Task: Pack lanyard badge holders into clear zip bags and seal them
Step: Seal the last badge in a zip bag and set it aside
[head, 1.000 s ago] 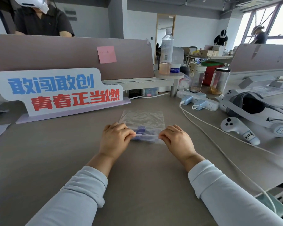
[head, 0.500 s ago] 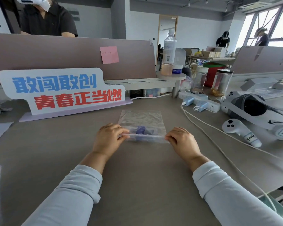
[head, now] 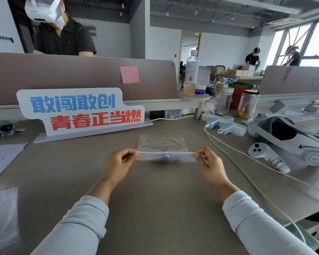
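Observation:
A clear zip bag (head: 162,144) lies across the middle of the grey desk, its zip edge turned toward me and lifted a little. Something purple, the lanyard badge holder (head: 164,158), shows blurred through the plastic near the zip. My left hand (head: 118,163) pinches the left end of the zip strip. My right hand (head: 209,162) pinches the right end, so the strip is stretched straight between them.
A sign with blue and red characters (head: 81,111) stands behind the bag. A white cable (head: 234,151), power strip (head: 225,125), controller (head: 267,156) and headset (head: 284,132) lie to the right. More clear bags (head: 2,214) sit at the near left edge, paper (head: 2,157) beyond them.
My hands have moved apart from the bag's middle to its two ends, and the zip edge has risen off the desk, pulled taut.

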The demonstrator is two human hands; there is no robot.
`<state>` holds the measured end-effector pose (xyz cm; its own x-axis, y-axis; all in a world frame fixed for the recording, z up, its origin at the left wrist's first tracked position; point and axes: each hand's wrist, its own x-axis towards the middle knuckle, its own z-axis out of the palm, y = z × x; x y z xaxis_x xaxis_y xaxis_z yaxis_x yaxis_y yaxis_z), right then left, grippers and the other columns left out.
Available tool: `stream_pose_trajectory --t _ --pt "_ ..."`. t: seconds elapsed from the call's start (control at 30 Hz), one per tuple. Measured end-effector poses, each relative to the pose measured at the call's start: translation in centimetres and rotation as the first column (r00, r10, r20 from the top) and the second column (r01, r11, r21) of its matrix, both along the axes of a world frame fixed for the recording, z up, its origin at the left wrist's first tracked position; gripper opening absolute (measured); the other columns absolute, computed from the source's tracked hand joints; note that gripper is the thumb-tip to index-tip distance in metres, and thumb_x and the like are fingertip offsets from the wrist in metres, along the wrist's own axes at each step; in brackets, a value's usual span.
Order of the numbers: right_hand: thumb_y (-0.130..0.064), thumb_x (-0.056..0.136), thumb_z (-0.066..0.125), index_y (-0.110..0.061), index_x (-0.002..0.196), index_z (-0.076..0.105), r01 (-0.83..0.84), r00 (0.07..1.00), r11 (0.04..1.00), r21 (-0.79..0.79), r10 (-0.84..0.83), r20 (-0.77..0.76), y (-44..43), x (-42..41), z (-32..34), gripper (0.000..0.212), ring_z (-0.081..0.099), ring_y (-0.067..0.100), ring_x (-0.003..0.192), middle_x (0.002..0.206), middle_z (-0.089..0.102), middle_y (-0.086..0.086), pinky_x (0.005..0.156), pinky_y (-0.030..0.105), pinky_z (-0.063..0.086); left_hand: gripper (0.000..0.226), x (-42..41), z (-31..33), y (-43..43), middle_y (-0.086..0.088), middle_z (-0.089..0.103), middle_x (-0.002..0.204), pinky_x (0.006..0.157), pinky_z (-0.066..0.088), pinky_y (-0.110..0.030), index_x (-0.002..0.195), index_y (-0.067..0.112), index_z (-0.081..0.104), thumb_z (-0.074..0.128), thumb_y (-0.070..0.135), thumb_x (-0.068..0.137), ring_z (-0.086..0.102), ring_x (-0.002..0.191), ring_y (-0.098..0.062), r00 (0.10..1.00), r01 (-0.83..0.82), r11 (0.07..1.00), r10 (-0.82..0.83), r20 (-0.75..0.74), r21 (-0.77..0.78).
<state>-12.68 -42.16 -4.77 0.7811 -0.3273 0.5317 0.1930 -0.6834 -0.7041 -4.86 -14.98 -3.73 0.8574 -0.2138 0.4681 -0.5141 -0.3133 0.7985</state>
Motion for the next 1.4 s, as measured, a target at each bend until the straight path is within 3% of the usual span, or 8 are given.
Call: stream_pose_trajectory --t 0.17,0.4,0.6,0.73,0.93,1.1,1.3,1.4 --pt "-0.01 0.097 0.044 -0.023 0.08 0.05 -0.08 0.995 0.964 0.253 0.061 0.085 1.3 -0.7 3.1 0.022 0.063 0.01 0.062 0.068 0.066 -0.004 0.068 0.022 0.05 0.01 -1.8 3.5 -1.5 0.004 0.068 0.078 0.068 0.051 -0.014 0.085 0.024 0.059 0.052 0.021 0.092 0.065 0.066 0.0 1.0 0.007 0.981 -0.012 -0.029 -0.192" --pt "-0.016 0.098 0.043 -0.014 0.098 0.05 -0.119 0.991 0.957 0.264 0.098 0.092 2.5 -2.2 6.8 0.007 0.043 0.01 0.036 0.065 0.062 0.001 0.036 0.021 0.038 0.009 -3.4 5.7 -1.1 -0.002 0.06 0.063 0.047 0.047 -0.025 0.088 0.022 0.054 0.048 0.021 0.095 0.05 0.04 -0.006 0.996 -0.086 0.979 0.081 -0.034 -0.184" --pt "-0.033 0.09 0.057 -0.019 0.12 0.042 -0.153 0.965 0.826 0.542 0.243 -0.098 3.2 -2.8 3.8 0.036 0.059 0.015 0.049 0.073 0.072 0.007 0.058 0.028 0.05 0.022 -3.2 1.5 -0.9 -0.008 0.067 0.074 0.051 0.044 -0.024 0.095 0.012 0.049 0.058 0.03 0.089 0.059 0.057 -0.015 0.907 -0.394 0.912 0.366 -0.21 -0.113" --pt "-0.019 0.085 0.062 -0.017 0.111 0.05 -0.264 0.856 0.741 0.617 0.475 -0.205 3.2 -4.2 2.1 0.028 0.067 0.019 0.071 0.087 0.072 0.012 0.066 0.025 0.053 0.023 -3.4 1.8 -1.0 -0.002 0.064 0.068 0.045 0.041 -0.021 0.082 0.013 0.05 0.058 0.034 0.089 0.054 0.053 -0.009 0.871 -0.446 0.872 0.37 -0.322 -0.204" --pt "0.002 0.09 0.055 -0.008 0.078 0.061 -0.219 0.913 0.833 0.508 0.359 -0.194 3.3 -4.2 1.4 0.016 0.065 0.011 0.059 0.066 0.069 0.0 0.056 0.018 0.052 0.031 -4.8 2.5 -0.9 -0.003 0.07 0.081 0.05 0.046 -0.015 0.097 0.012 0.05 0.051 0.042 0.089 0.066 0.064 -0.009 0.918 -0.158 0.913 -0.005 -0.397 -0.377" --pt "-0.006 0.097 0.044 -0.007 0.088 0.048 -0.152 0.945 0.799 0.582 0.29 -0.151 3.8 -3.6 1.3 0.011 0.063 0.017 0.05 0.075 0.064 0.013 0.051 0.026 0.054 0.045 -5.9 1.4 0.9 0.007 0.056 0.1 0.066 0.046 -0.01 0.127 0.037 0.036 0.058 0.028 0.089 0.055 0.087 -0.004 0.887 0.285 0.957 -0.284 -0.363 -0.052" --pt "-0.012 0.1 0.037 -0.008 0.093 0.041 -0.037 0.97 0.884 0.466 0.145 -0.197 3.8 -3.4 0.9 0.008 0.063 0.019 0.045 0.075 0.067 0.013 0.047 0.027 0.052 0.069 -6.5 1.5 1.3 0.031 0.045 0.113 0.085 0.041 -0.012 0.125 0.048 0.038 0.053 0.077 0.064 0.052 0.099 0.01 0.877 0.375 0.923 -0.384 -0.287 -0.087" --pt "-0.014 0.1 0.036 -0.008 0.097 0.04 0.018 0.97 0.907 0.42 0.087 -0.228 3.8 -3.3 1.1 0.008 0.06 0.015 0.039 0.072 0.066 0.01 0.042 0.024 0.048 0.038 -6.4 1.3 0.6 -0.001 0.067 0.094 0.071 0.051 -0.012 0.123 0.03 0.047 0.06 0.02 0.088 0.067 0.086 -0.012 0.897 0.321 0.94 -0.341 -0.28 -0.118"
